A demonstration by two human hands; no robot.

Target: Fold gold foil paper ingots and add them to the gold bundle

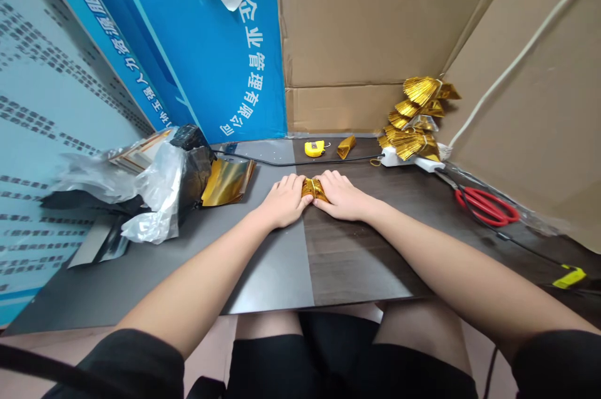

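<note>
A small bundle of folded gold foil paper (313, 188) lies on the desk between my hands, with a thin yellow band round its middle. My left hand (286, 200) is closed over the bundle's left end, its thumb against the near side. Over the right end, my right hand (345, 195) grips it the same way, so both ends of the foil are largely hidden. Just beyond the hands lie a yellow tape measure (314, 148) and a loose folded piece of gold foil (346, 147).
Fanned gold foil bundles (413, 123) are piled by a white power strip (404, 158) at the back right. Red-handled scissors (487, 206) lie near them. On the left are gold foil sheets (228, 182) and crumpled plastic bags (159, 183). Cardboard (361, 23) walls the back.
</note>
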